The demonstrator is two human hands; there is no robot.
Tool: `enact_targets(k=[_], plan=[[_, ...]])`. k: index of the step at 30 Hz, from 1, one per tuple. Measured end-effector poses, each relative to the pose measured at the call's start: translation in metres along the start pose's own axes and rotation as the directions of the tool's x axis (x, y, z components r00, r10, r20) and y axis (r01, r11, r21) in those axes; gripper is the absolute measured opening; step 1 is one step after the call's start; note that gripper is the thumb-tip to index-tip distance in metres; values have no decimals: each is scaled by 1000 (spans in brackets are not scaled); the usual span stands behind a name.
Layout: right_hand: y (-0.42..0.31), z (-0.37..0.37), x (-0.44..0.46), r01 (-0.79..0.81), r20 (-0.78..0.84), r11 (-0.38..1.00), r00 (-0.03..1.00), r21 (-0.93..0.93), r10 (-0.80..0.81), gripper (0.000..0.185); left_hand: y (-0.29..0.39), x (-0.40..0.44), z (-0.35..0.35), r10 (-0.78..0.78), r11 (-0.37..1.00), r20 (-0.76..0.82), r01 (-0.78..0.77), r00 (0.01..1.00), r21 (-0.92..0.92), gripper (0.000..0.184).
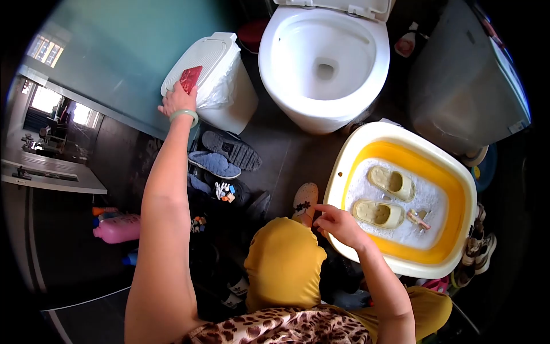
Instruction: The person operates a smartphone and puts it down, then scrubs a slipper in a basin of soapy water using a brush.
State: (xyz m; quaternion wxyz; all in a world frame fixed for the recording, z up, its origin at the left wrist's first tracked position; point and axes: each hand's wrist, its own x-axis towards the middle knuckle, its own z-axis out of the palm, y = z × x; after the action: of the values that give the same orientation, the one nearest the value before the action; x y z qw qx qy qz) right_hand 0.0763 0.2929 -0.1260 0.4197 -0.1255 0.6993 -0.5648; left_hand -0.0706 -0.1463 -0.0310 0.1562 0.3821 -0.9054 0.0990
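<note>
My left hand [179, 102] reaches out to the white trash bin [238, 100], with a small red packet [191, 78] in its fingers. The hand is at the near edge of the bin's ribbed lid [200, 54]; whether it also grips the lid I cannot tell. A white liner bag [220, 86] hangs over the bin's rim. My right hand [339, 226] hovers by the left rim of a white and yellow basin [452, 232], index finger stretched out, nothing visible in it. Inside the basin, two pale yellow slippers [392, 182] and a small brush [418, 219] lie in foamy water.
An open toilet [321, 103] stands ahead. Dark slippers [232, 150] lie beside the bin. Several shoes [486, 252] are to the basin's right, with a large grey container [458, 86] behind it. A pink bottle [117, 227] is at the left.
</note>
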Motion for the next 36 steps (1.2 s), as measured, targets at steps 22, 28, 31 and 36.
enact_targets(k=[22,28,31,36], plan=[[53,-33,-130,-146,-301,988,941,45,153,41,-24,31,26,251,951,-82,-262,964,-164,57],[55,-54,-210,-316,-394,886,903,-340,171,36,-6,-103,-39,773,518,198,-418,603,-746,34],[40,-84,-254,-358,-490,819,865,-448,110,36,27,-148,-112,895,301,101,-420,435,-856,27],[10,-146,-314,-494,-620,701,779,-513,95,32,119,-181,-228,946,-25,-159,-424,282,-905,28]])
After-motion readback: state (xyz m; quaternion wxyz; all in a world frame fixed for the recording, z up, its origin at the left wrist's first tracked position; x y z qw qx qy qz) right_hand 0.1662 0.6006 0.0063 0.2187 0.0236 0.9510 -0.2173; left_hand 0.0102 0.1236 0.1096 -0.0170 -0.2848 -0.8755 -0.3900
